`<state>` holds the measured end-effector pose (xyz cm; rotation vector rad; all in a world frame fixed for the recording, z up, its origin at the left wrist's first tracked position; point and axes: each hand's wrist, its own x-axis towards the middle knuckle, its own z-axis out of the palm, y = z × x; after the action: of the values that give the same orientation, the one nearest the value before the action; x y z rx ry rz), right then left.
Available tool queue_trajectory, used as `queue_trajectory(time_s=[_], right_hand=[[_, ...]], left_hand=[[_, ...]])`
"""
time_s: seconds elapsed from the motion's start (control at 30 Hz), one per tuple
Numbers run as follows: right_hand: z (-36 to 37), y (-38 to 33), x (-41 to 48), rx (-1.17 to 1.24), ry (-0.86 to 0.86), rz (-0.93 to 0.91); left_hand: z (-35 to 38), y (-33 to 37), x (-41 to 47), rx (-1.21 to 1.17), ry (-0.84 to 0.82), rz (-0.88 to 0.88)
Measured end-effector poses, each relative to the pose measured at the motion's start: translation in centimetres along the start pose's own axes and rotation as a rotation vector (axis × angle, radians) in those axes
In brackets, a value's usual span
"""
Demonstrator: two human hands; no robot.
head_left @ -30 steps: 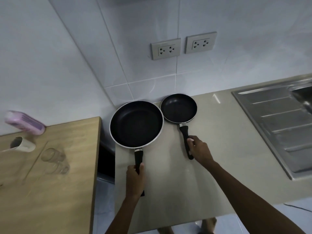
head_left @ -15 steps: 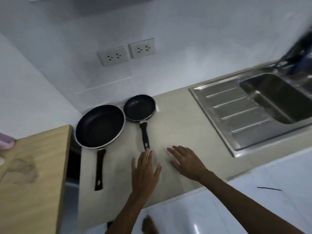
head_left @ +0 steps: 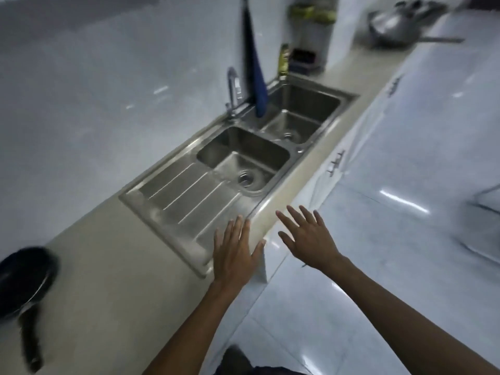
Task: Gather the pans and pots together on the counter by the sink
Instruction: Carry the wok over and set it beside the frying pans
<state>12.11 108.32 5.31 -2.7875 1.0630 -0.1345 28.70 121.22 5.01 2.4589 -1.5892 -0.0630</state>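
Black pan [head_left: 25, 274]: on the beige counter [head_left: 113, 266], far left edge of the view, well apart from both hands. Blurred. Handle [head_left: 31, 336] points toward the near edge of the counter. Only part of the pan shows.
Metal pot [head_left: 397, 23]: far end of the counter, top right, past the sink. Blurred; a long handle sticks out to its right.
Sink [head_left: 173, 196]: steel, set into the counter. Ribbed drainboard nearest the pan, then two basins side by side, both with nothing in them.
Faucet [head_left: 232, 90]: behind the divide between the basins, against the wall.
Blue cloth [head_left: 255, 74]: hangs down the wall beside the faucet, its tip over the far basin's back rim.
Bottle [head_left: 283, 60]: upright at the far corner of the sink, label unreadable.
Left hand [head_left: 234, 253]: palm down over the near corner of the drainboard, fingers straight and close together, thumb out. Holds nothing.
Right hand [head_left: 308, 236]: just off the counter's front edge, over the white floor [head_left: 405, 239]. Fingers spread wide, holding nothing.
Cabinets [head_left: 335, 163]: white doors with metal pulls below the counter.
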Motion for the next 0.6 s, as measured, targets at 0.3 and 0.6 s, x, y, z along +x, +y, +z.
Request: queue_trajectory(time_s=[0.3, 0.6], right_hand=[[-4.4, 21.0, 6.0, -0.025, 0.047, 0.359], [-9.8, 41.2, 17.4, 0.009, 0.081, 0.573]], left_hand=[[4.8, 16.1, 21.2, 0.008, -0.033, 0.301], [8.8, 31.7, 44.5, -0.060, -0.127, 0.392]])
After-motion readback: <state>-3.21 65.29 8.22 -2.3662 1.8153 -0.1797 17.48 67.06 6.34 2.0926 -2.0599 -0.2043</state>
